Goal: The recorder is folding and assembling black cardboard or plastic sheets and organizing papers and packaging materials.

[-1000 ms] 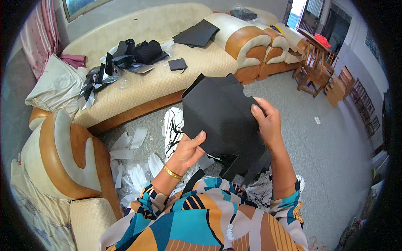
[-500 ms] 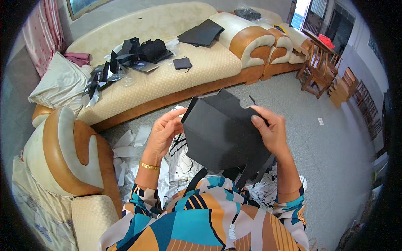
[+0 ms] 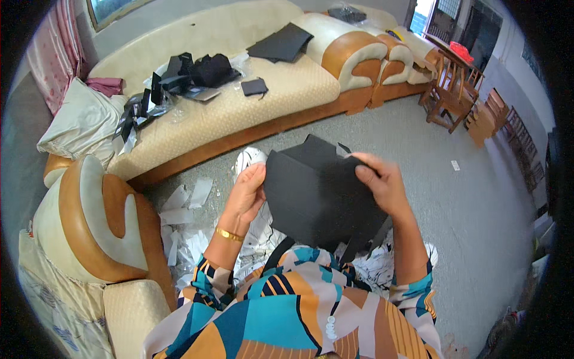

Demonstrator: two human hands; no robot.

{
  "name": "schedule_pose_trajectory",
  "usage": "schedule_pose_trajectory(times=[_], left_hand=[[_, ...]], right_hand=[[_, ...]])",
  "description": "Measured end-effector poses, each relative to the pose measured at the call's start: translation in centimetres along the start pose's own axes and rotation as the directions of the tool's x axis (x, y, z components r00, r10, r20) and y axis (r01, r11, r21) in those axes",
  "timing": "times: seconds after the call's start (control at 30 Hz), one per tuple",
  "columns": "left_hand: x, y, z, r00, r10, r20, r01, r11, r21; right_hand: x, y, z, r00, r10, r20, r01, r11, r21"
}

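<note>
1. Location: the black card piece [image 3: 323, 191] is held above the lap, just beyond the patterned top [image 3: 269, 323]. Narrow dark strips hang at its lower right side.
2. Right hand [image 3: 382, 182]: grasping the card at its upper right edge, thumb on the near face, fingers behind.
3. Left hand [image 3: 246, 188]: fingertips at the card's left edge. Whether they pinch or merely steady it cannot be told.
4. Handling (judged): light; panels moderately stiff, flexing along creases. The matte face should not be slippery. Edges and folds are the fragile parts; excess pressure may dent or crease them.
5. Hold points (judged): grip opposite side edges, thumb in front and fingers behind, on flat panel areas. Avoid lifting by the hanging strips, which may bend or tear.
6. Surroundings: pale scraps [image 3: 202, 192] lie on the floor [image 3: 412, 137]. Farther off, the sofa [image 3: 287, 90] carries folded black pieces [image 3: 212, 72], a small dark pouch [image 3: 254, 87] and flat black sheets [image 3: 281, 43].
</note>
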State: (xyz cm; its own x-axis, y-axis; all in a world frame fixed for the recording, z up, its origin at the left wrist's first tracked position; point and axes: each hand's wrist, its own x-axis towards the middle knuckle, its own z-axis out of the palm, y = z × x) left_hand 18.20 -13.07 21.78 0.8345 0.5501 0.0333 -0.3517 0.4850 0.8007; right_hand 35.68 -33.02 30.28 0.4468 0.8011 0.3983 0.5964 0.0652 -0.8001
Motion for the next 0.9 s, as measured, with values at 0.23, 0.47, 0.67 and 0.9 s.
schedule_pose_trajectory(times=[0.23, 0.47, 0.67, 0.9], left_hand=[[-0.4, -3.3, 0.7, 0.99, -0.128, 0.052, 0.138, 0.925, -0.354], [-1.1, -3.9, 3.6, 0.958, -0.254, 0.132, 0.262, 0.964, -0.053], [1.9, -1.5, 4.3, 0.986, -0.112, 0.126, 0.129, 0.983, -0.131], [4.8, 0.8, 6.1, 0.987, -0.126, 0.102, 0.147, 0.959, -0.242]], right_hand=[[-1.0, 0.4, -1.0, 0.993, 0.036, -0.113, -0.066, 0.961, -0.268], [0.4, 1.6, -2.2, 0.985, -0.096, -0.142, 0.054, 0.961, -0.273], [-1.6, 7.8, -8.4, 0.891, 0.148, -0.428, -0.107, 0.987, 0.118], [-12.7, 23.0, -7.2, 0.435, 0.816, -0.38, -0.657, 0.576, 0.486]])
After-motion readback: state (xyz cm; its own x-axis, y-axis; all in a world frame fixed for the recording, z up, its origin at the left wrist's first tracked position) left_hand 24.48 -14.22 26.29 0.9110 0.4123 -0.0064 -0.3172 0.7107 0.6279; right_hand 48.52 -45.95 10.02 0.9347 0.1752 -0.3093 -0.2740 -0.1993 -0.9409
